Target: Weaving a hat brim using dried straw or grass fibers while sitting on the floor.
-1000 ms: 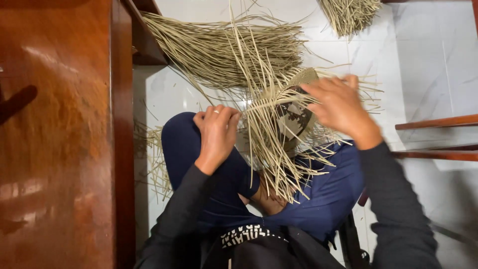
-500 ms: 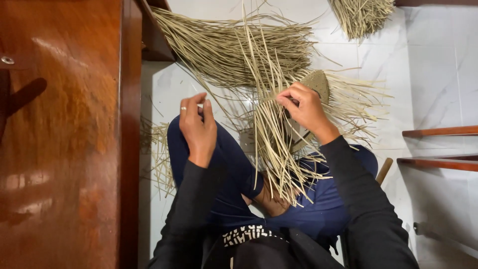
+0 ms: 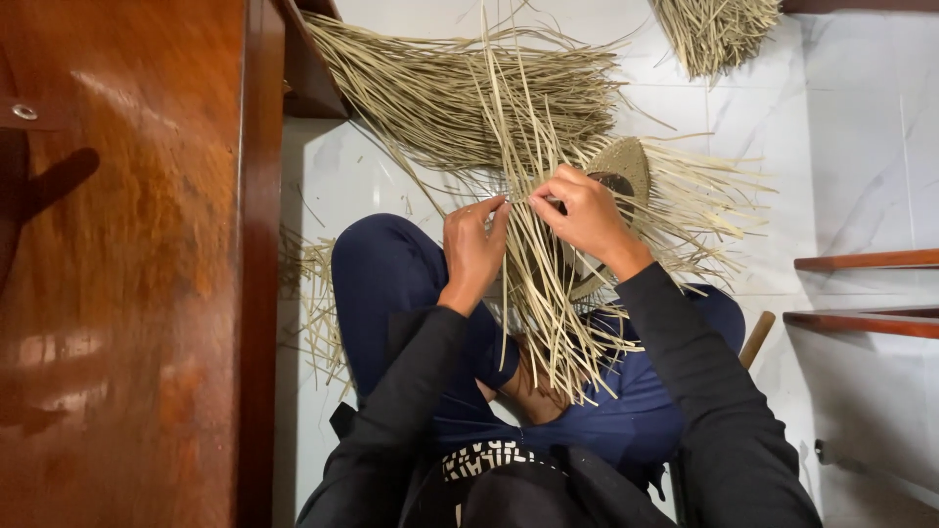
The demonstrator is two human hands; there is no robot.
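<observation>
Both hands pinch thin straw strands together: the left hand (image 3: 473,246) and right hand (image 3: 583,215) meet fingertip to fingertip over the half-woven straw piece (image 3: 616,176) on the person's lap, just below the loose straw bundle (image 3: 460,93) on the white floor (image 3: 841,147).
</observation>
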